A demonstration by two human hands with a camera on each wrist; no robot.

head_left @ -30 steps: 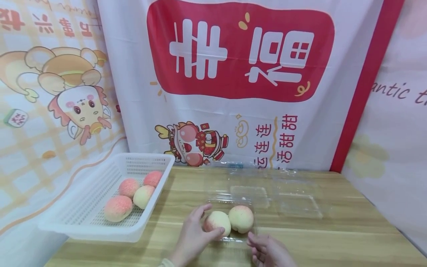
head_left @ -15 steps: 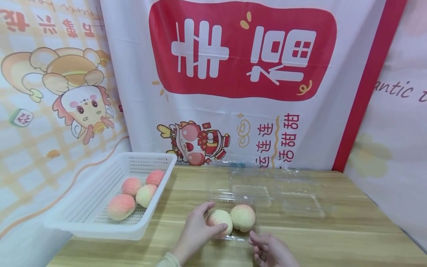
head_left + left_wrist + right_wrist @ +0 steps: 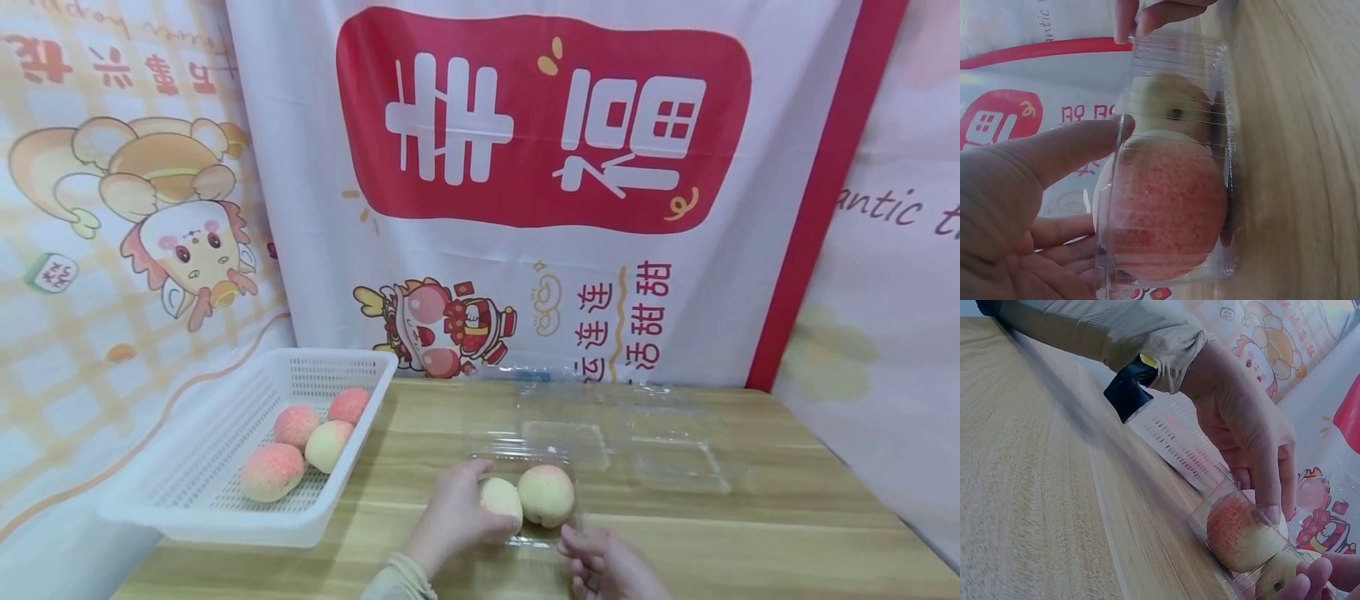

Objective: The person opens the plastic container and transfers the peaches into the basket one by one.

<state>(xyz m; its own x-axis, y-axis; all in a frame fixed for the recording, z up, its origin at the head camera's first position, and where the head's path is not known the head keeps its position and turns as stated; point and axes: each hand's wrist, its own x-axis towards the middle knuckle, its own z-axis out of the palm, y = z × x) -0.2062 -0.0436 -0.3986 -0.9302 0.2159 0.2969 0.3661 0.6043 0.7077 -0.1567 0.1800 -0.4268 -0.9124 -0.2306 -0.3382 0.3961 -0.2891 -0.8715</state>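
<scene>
Two pale peaches with a pink blush, a left peach and a right peach, sit side by side in a clear plastic clamshell box. My left hand holds the left peach, thumb on its near side and fingers on its far side, partly hidden. In the left wrist view, the blushed side of that peach shows through the ribbed wall. My right hand pinches the box's near right corner between thumb and curled fingers. The box's lid stands raised behind the peaches.
At left, a white perforated basket contains several peaches. More clear plastic boxes lie open on the wooden table, behind and right of the hands. Printed cloths hang at the back and sides.
My left hand has shifted slightly right and now covers more of the left peach. The right hand stays at the box corner. The head view has moved a little.
</scene>
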